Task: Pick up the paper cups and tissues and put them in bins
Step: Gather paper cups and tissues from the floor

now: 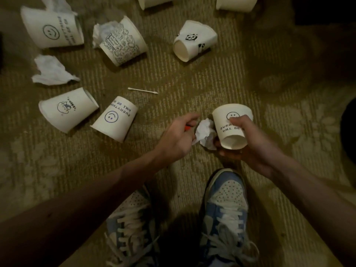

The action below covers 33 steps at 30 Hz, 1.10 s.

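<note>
Head view: the right hand [250,143] is clamped round a held cup [229,130], fingers curled over its printed side, mouth tipped toward the person. The left hand [178,137] has its fingers curled and seems to pinch the edge of a crumpled tissue [204,134], which touches the held cup's side. A small red thing shows in those fingers; what it is cannot be told.

No bin is in view, so nothing can be counted as binned. The job looks barely begun. On the carpet [202,79] there lie a second smiley cup [115,118], a cloud cup [67,108], a panda cup [192,42], a doodle cup [124,42] with tissue at its end, a large cup [53,27], two more cups cut off by the top edge, and a loose tissue [52,71]. A cotton swab [142,90] lies among them
</note>
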### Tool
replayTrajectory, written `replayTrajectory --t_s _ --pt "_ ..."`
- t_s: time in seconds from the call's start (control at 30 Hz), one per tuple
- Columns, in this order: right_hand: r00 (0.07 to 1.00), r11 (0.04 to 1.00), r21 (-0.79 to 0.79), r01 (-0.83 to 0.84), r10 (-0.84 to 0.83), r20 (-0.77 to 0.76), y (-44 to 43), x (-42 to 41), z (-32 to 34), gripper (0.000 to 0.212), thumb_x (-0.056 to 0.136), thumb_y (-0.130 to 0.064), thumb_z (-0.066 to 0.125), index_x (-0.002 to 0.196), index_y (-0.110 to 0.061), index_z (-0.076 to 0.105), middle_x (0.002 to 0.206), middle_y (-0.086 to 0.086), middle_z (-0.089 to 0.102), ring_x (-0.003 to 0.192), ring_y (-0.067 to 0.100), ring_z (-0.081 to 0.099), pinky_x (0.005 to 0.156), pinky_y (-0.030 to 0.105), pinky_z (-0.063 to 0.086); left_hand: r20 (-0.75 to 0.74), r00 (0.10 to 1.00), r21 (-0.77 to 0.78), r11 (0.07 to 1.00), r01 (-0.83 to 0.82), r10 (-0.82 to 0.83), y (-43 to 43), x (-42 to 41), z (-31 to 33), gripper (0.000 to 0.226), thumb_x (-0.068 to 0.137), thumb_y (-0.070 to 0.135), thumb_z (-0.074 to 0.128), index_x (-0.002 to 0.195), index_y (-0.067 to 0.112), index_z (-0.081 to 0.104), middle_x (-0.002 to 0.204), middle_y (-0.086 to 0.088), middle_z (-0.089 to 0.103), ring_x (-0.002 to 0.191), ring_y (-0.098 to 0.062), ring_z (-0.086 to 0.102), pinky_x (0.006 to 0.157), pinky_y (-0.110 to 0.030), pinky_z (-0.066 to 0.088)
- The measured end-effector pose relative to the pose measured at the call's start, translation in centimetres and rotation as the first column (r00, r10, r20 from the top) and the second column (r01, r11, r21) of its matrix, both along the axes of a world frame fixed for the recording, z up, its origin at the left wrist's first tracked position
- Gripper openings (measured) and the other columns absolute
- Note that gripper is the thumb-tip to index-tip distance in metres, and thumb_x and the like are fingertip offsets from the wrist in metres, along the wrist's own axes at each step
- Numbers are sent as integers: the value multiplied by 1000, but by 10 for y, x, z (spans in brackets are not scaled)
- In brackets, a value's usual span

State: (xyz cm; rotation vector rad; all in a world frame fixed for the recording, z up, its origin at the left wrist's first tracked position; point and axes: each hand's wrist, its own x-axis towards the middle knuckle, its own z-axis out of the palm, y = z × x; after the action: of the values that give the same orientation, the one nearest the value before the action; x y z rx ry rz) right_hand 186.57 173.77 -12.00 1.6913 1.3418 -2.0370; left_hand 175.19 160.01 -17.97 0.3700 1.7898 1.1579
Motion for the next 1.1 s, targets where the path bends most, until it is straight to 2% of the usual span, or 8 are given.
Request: replayTrajectory --t_s 0.1,0.27,0.37,0.47,0.67,0.77,0.97,1.1 --pt "996 989 -121 83 -88 -33 -2 -1 -2 38 87 -38 58 119 -17 62 110 14 72 105 31 68 83 49 57 -38 999 -36 999 13 -15 2 -1 3 35 103 24 40 135 27 55 117 12 59 87 6 56 80 -14 46" --pt "959 916 -345 206 -259 -116 -10 -13 -9 44 87 -37 58 125 -15 60 111 11 72 101 27 70 82 47 57 -69 997 -28 999 25 -26 2 3 2 36 106 28 37 135 21 56 128 8 57 107 8 50 92 -5 35" --pt "931 876 -438 203 -311 -192 -15 -25 -8 55 78 -35 62 128 -13 58 106 12 72 93 26 71 73 46 58 -79 997 -3 1000 -23 23 1 5 6 32 106 30 34 93 30 64 84 23 58 76 18 52 72 1 36" --pt "918 866 -476 153 -304 -257 -15 -37 -4 60 76 -36 62 130 -11 57 113 14 69 101 26 70 76 46 58 -44 994 40 994 -98 100 1 3 11 44 100 49 35 64 34 55 56 18 56 55 3 50 63 -26 42" --pt "897 814 -576 78 -310 -316 -7 -55 0 62 83 -39 56 134 -5 53 127 20 60 121 33 59 89 51 54 -131 947 66 956 -285 292 4 -31 29 35 103 42 40 84 18 57 71 -3 68 64 -22 65 59 -41 50" --pt "910 831 -551 69 -279 -308 -1 -62 0 61 79 -41 57 126 -1 58 121 26 64 114 37 63 88 49 55 -203 920 49 942 -333 336 0 -64 38 34 102 38 42 83 14 56 62 -3 64 51 -18 59 47 -31 45" --pt "925 893 -448 -32 -143 -352 5 -87 0 56 73 -38 61 118 -3 63 114 26 67 107 37 67 87 45 57 -470 877 -191 982 13 -103 -12 -134 47 11 96 18 57 98 22 67 84 2 70 74 -11 67 60 -23 54" --pt "922 898 -432 -85 -93 -375 1 -99 -5 55 74 -39 61 119 -6 63 113 25 68 111 36 65 88 44 56 -544 664 -460 844 276 -514 -15 -156 45 16 94 39 59 84 27 57 74 13 55 73 -12 57 59 -26 37"
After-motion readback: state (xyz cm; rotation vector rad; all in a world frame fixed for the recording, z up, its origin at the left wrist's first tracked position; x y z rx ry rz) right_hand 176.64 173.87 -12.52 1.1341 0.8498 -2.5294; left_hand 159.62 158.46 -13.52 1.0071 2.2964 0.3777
